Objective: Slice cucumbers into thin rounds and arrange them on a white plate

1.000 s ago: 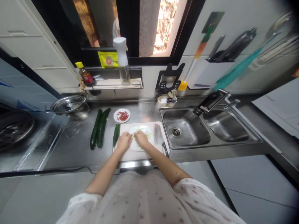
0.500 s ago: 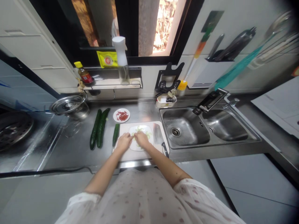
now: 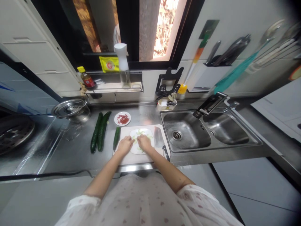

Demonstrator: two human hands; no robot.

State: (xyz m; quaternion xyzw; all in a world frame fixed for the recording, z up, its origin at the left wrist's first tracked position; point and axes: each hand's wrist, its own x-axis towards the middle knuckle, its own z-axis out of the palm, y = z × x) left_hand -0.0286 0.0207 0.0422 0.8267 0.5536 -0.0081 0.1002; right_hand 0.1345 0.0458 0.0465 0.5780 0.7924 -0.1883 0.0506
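Note:
A white plate (image 3: 132, 150) with pale green cucumber slices (image 3: 142, 131) set around it rests on a light cutting board (image 3: 131, 160). My left hand (image 3: 125, 146) is at the plate's left edge, its fingers pinched at a pale green cucumber slice. Over the middle of the plate is my right hand (image 3: 144, 143), fingers bent together and pointing down; whatever they hold is hidden. A cut cucumber piece (image 3: 116, 138) lies along the board's left edge. On the board's right side lies a cleaver (image 3: 159, 135) with a black handle.
Two whole cucumbers (image 3: 98, 131) lie left of the board. Behind it stands a small plate of chopped red bits (image 3: 122, 118). A lidded steel pot (image 3: 71, 110) is at the left, a double sink (image 3: 185, 130) at the right. A sauce bottle (image 3: 86, 78) and spray bottle (image 3: 123, 66) stand on the shelf.
My hands, fingertips close together before, have drawn apart. The left has shifted slightly left, the right slightly right over the plate. The whole view has tilted a little.

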